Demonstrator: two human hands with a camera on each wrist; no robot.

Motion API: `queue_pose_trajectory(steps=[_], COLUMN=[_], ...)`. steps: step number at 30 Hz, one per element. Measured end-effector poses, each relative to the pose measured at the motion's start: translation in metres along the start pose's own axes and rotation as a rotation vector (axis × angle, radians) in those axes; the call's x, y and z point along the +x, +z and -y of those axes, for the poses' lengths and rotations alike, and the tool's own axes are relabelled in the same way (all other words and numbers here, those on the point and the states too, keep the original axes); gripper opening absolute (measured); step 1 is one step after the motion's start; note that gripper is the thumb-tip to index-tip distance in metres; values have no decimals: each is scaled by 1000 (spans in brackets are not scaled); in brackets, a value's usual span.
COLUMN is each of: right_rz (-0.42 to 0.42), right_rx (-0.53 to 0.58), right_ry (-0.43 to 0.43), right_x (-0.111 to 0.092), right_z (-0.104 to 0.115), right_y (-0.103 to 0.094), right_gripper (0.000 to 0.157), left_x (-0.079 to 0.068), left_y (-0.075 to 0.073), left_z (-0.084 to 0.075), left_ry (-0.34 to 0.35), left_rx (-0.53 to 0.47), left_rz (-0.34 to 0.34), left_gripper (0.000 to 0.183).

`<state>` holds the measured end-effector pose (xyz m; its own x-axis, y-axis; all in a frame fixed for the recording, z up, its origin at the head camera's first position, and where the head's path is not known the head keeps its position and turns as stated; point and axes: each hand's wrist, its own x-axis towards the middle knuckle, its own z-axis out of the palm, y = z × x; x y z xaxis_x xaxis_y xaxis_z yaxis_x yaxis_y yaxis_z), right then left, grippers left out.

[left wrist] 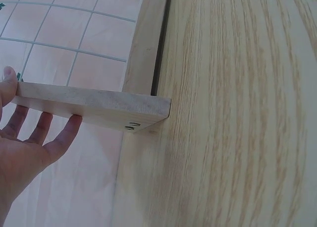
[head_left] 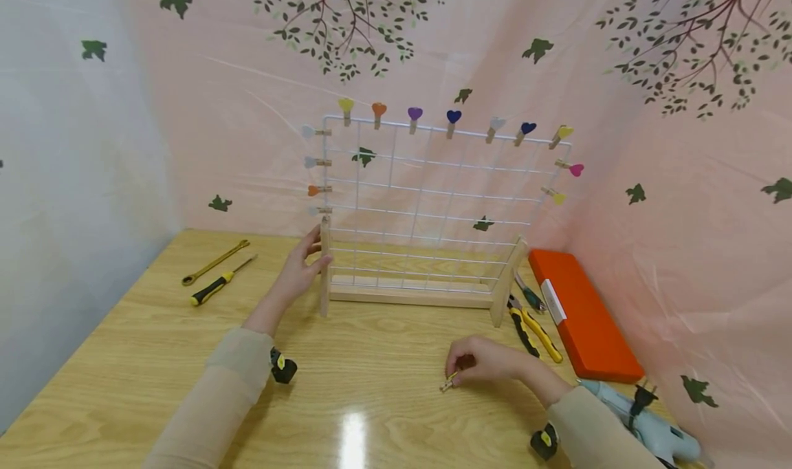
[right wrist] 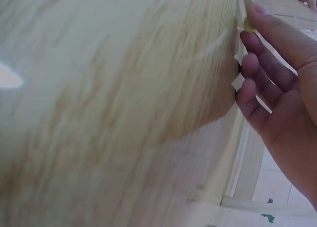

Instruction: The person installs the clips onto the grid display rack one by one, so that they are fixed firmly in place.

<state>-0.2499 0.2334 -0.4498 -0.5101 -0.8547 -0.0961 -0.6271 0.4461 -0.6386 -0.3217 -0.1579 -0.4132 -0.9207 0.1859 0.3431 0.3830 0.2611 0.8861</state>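
A white wire grid (head_left: 427,194) stands upright in a wooden stand (head_left: 408,296), with several heart-topped mini clothespins clipped along its top and both sides. My left hand (head_left: 299,269) grips the stand's left upright, thumb on one face and fingers on the other; the left wrist view shows the fingertips (left wrist: 73,122) against the wood. Low over the table in front of the grid, my right hand (head_left: 482,360) pinches a small wooden clothespin (head_left: 447,385). In the right wrist view a bit of yellow (right wrist: 248,25) shows on it, while the fingers partly hide the rest.
A golden wrench (head_left: 216,263) and a screwdriver (head_left: 221,280) lie at the left. To the right are yellow-black pliers (head_left: 543,335), a green-handled tool (head_left: 531,296), an orange box (head_left: 588,318) and a pale blue power tool with a plug (head_left: 656,428). Patterned cloth (head_left: 260,146) hangs behind.
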Motion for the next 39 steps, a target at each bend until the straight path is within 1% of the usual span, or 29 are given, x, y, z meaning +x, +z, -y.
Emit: queue_pose_trajectory(steps=[3,6,9,11,13,15,17,20,21,23,27,31,34,36,37,38,39], right_rz=[-70,-141,-203,-259,-329,-433,-545,-720,-779,-889,-1112,-1290,-1383,-1439,-1470,-1502,-1533], right_rx=[-15,-24,17,50,58,21,-23,-73,-89,-101,-99,-10,164,288,350,397,422], right_ry=[32,48,55,57,69,66,44,-10,-13,5,92,107,127,160,161,167,179], right_x=[-2,-3,-4,-6,-7,-9,-11,-14,-16,-21,-32,-41,-45,-47,-48,-48,-48], right_z=[2,6,13,24,39,53,64,65,63,58,53,63,71,70,69,66,63], right_y=[-1,-5,-12,-18,-26,-34,-41,-51,-54,-62,-80,-97,-108,-114,-118,-121,-125], right_gripper=[6,6,8,10,11,11,13,14,15,18,22,18,21,25,26,28,30], left_x=[1,1,0,0,1,1,1,1,1,1,1,1,0,0,0,0,0], left_y=[0,0,-1,0,0,0,0,0,0,0,0,1,1,1,1,1,1], left_z=[3,4,3,2,2,2,3,3,3,3,3,2,1,0,-1,-1,-1], left_ry=[5,3,-4,-5,-4,-3,-5,-10,-11,-14,-9,-8,-17,-27,-31,-34,-37], left_rx=[5,1,2,1,-2,-3,-1,8,13,21,27,18,17,19,19,20,19], left_rz=[-1,-1,-3,-3,-6,-9,-10,-8,-7,-6,-7,-8,-5,-2,0,4,5], left_gripper=[68,68,68,68,68,68,68,68,68,68,69,69,69,69,69,69,69])
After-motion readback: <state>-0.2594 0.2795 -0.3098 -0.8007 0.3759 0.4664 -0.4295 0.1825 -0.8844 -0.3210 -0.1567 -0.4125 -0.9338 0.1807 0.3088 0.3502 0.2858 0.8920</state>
